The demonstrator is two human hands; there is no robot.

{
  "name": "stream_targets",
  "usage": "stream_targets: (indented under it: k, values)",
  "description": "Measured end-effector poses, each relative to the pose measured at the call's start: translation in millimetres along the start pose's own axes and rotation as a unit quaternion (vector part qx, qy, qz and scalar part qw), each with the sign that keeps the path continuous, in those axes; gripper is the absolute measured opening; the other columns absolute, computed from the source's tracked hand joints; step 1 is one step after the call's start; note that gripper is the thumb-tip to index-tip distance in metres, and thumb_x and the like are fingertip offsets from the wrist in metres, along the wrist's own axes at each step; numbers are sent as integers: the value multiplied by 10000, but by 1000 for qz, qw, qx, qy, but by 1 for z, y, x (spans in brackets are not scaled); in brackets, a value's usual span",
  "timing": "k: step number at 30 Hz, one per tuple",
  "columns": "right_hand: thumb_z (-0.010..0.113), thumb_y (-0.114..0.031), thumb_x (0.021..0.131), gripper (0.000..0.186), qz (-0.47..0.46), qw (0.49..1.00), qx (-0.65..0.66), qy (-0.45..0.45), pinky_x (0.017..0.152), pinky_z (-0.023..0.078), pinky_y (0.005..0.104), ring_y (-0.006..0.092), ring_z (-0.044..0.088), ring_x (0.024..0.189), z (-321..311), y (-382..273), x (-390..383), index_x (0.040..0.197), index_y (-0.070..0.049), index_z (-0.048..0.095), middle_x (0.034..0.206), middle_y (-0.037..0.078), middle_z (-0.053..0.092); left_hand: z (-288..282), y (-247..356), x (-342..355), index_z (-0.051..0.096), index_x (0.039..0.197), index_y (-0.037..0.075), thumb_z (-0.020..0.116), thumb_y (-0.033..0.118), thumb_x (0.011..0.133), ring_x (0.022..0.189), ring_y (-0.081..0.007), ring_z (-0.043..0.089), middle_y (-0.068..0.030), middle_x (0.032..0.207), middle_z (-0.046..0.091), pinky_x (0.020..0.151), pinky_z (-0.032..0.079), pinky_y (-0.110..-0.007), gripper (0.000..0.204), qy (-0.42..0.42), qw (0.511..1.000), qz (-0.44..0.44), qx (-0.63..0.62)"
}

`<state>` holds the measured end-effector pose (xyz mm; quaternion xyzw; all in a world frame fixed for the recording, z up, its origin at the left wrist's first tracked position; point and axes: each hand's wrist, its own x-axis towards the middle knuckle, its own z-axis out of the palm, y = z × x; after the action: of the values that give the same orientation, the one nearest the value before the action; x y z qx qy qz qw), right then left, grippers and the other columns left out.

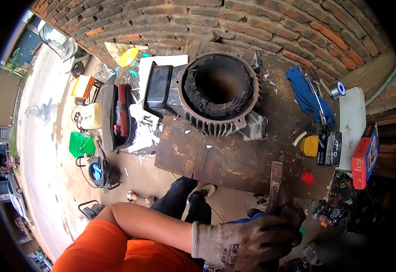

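Steady flat metal bar (275,181) nr bench (193,158) edge w/ L hand (254,242), curled beside it; can't tell if gripping, can't make out R hand. Mind motor housing (220,88) farther back.

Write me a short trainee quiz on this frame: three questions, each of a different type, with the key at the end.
1. As pictured, on which side of the finned motor housing does the blue cloth lie?

2. Multiple choice: what lies across the blue cloth?
A) a green bucket
B) a long metal tool
C) an orange hard hat

3. Fill in the blank: the left hand, at the lower end of the flat metal bar, wears a stained ____.

Key: 1. The right; 2. B; 3. glove.
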<state>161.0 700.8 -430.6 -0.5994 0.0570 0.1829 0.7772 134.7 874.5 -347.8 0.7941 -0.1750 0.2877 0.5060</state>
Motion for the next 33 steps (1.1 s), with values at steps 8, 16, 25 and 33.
stream_targets:
  k: [8, 16, 25, 33]
  values:
    - [584, -393, 964, 569, 90, 976, 178, -83, 509, 433, 303, 155, 546, 606, 49, -47, 23, 1385, -33, 456, 1241, 168, 562, -41, -10, 24, 703, 1129, 201, 699, 250, 791, 1344, -354, 455, -140, 1338, 565, 1136, 333, -567, 342, -84, 996, 30, 21]
    - [596, -442, 956, 671, 115, 889, 350, -271, 484, 425, 302, 158, 541, 592, 69, -55, 61, 1456, -34, 414, 1301, 195, 544, -178, -13, -2, 532, 1403, 97, 761, 417, 827, 1353, -439, 406, -268, 1433, 437, 1142, 282, -585, 698, 96, 842, -324, 421]
    - [599, -538, 921, 772, 156, 843, 256, -447, 506, 437, 309, 141, 531, 636, 62, -70, 106, 1488, -62, 377, 1059, 90, 590, -184, -81, -25, 685, 1226, 82, 656, 257, 897, 1175, -410, 607, -195, 1296, 629, 1000, 484, -462, 374, 167, 764, -337, 524]
    - [719, -516, 841, 726, 193, 871, 172, -417, 501, 448, 288, 188, 565, 596, 61, -85, 112, 1290, 6, 490, 878, 120, 612, -235, -108, -22, 715, 1173, 70, 625, 197, 890, 1096, -338, 668, -155, 1231, 687, 978, 490, -437, 322, 81, 827, -248, 498]
